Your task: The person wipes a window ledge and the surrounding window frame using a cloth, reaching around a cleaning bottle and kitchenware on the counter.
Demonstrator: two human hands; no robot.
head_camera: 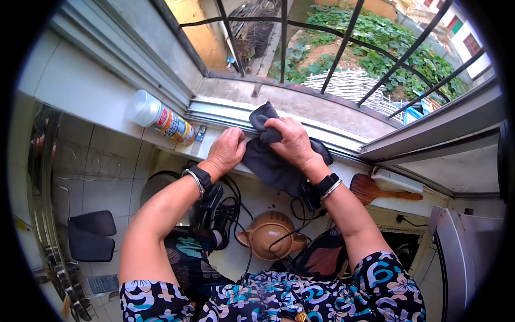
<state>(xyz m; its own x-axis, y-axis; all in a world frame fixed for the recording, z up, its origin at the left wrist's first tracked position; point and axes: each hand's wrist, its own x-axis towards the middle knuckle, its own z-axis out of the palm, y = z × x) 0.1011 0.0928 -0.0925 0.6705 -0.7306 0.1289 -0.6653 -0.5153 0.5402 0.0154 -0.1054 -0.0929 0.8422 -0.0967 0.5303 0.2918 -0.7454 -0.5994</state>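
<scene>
My right hand (293, 141) grips a bunched dark grey cloth (271, 165) at the track of a sliding window. Part of the cloth stands up above my fingers, and the rest hangs over the edge of the white windowsill (354, 173). My left hand (226, 151) rests on the sill to the left of the cloth, its fingers curled in and no object visible in it. A spray can (173, 124) with a clear cap lies tilted on the sill left of that hand. Beside the can's base is a small dark packet (201, 133).
Black iron bars (284, 48) cross the window opening. A wooden spatula (374, 191) lies on the sill at right, near a white oblong object (396, 180). Below me are a brown clay pot (271, 237) and black cables (237, 189). A metal rail (42, 161) runs down the left.
</scene>
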